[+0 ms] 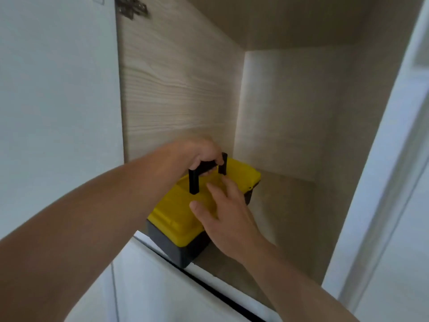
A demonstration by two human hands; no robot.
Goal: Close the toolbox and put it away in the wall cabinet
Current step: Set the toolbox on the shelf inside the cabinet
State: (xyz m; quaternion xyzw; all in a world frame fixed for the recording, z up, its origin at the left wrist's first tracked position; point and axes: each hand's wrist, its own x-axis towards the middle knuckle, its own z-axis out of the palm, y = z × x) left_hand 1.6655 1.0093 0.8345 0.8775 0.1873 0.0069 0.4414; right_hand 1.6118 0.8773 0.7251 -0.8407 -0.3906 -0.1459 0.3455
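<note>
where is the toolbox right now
In the head view the toolbox sits at the front left of the wall cabinet floor, left hand gripping its handle, right hand on its lid.

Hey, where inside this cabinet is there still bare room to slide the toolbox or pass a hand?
Bare wood-grain cabinet floor lies right of the yellow-lidded black toolbox, up to the right side wall, and behind it to the back panel. Above it is open. The front-left is crowded: left hand on the black handle, right hand on the lid.
</note>
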